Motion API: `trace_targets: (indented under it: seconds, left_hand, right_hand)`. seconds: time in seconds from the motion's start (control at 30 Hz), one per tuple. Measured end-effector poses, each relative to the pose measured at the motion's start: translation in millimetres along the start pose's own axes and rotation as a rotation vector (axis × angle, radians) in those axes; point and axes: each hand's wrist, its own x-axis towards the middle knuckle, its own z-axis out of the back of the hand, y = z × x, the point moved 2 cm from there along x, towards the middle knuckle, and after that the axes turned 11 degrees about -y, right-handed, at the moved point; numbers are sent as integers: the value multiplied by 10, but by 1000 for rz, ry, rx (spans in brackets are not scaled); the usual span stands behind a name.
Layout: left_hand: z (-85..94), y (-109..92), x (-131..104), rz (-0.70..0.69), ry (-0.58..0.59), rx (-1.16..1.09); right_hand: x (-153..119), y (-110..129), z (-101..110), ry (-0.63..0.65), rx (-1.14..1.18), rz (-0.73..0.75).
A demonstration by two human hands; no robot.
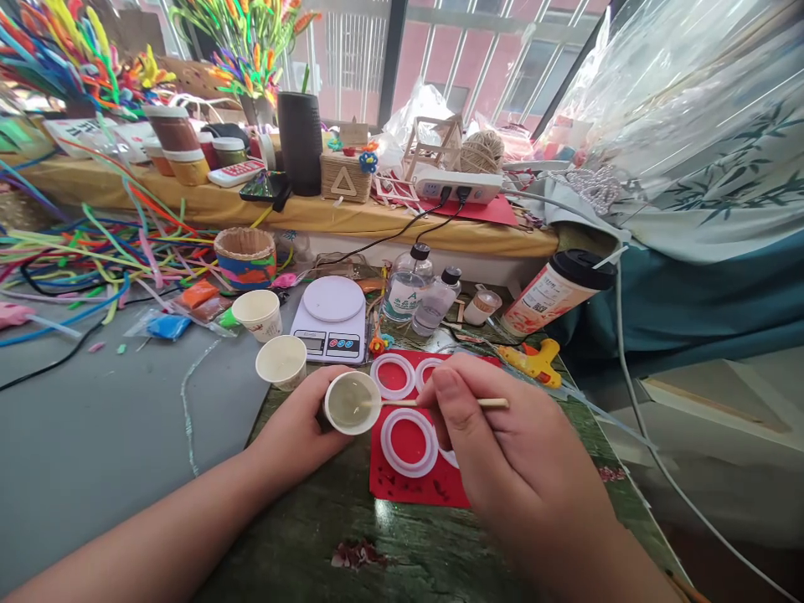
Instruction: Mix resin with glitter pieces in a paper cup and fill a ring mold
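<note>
From the head view, I have my left hand (301, 414) curled round a paper cup (353, 402), the grip only as wide as the cup's side, thumb along the near side; most of the fingers are hidden behind it. The cup sits just left of the red sheet (420, 492), its mouth turned up toward me, with a cloudy, clear-looking liquid (345, 406) inside. I can't tell whether its base touches the desk (295, 519).

My right hand (502, 410) has its grip closed in a pinch on a thin wooden stick (493, 404), thumb against bent fingers. The stick lies nearly level across my view; one end pokes out past the knuckles, the other crosses the cup's rim and reaches the liquid. This hand hangs over the sheet and partly covers the pale rings (387, 442) lying on it.

Beyond the left hand I see two more paper cups (280, 363), near a white scale (330, 314). A yellow glue gun (537, 362) lies beyond the right hand.
</note>
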Motion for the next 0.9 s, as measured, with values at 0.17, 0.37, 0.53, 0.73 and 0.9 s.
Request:
trace_targets:
  seconds: [0.17,0.37,0.53,0.73,0.9]
  left_hand:
    - [-3,4,7,-14,5,-9]
    - [3,-6,6,-22,-10,11]
    - [0,15,-1,-20,1,15]
    - [-1,22,2,-11,3,21]
    - [2,7,-2,2,15,20]
  right_hand:
    - [10,8,-2,2,-15,16]
    - [15,0,0,10,-6,-7]
    - [14,-15,18,11,-2,-22]
    - [24,-32,17,22,-22,-7]
    - [39,-31,18,23,-13,-6]
